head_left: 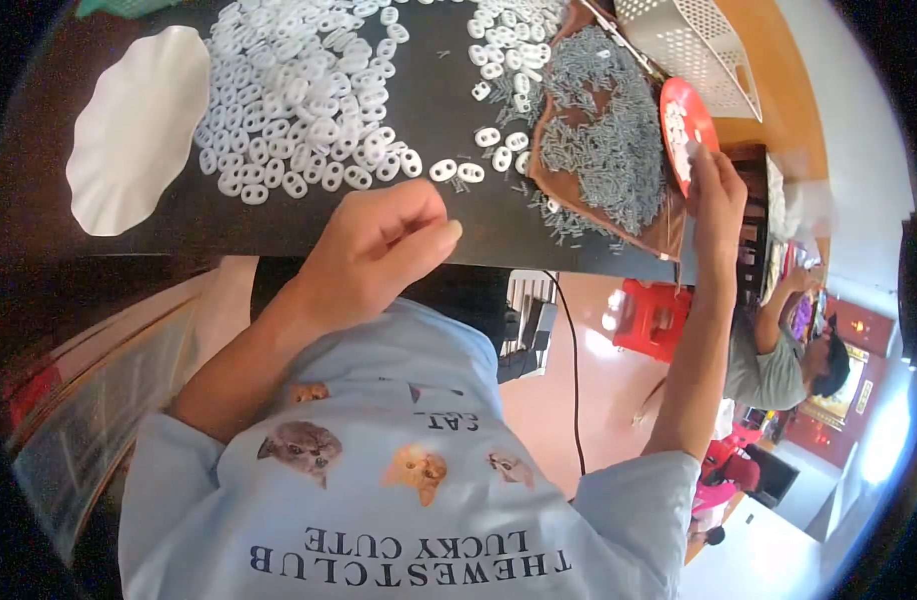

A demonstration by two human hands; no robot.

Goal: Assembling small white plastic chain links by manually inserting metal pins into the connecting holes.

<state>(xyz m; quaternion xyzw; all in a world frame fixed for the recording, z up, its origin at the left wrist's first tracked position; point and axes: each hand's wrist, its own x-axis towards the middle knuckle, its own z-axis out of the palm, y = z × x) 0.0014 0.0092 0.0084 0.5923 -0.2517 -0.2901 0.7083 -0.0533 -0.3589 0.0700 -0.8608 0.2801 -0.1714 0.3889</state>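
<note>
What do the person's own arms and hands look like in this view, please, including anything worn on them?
Both hands, the left hand and the right hand, are bare: no gloves, and no rings or watch that I can see. The forearms are uncovered too. Short light-blue sleeves of a T-shirt printed with cat pictures end near the elbows.

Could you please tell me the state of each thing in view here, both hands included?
left hand: loosely curled, fingertips pinched, at the table edge
right hand: raised, fingers on the red disc
red disc: tilted on edge
white oval pieces: loose, heaped on the dark table
grey pins: piled on brown sheet
white basket: tipped, appears empty
white dish: empty
</note>
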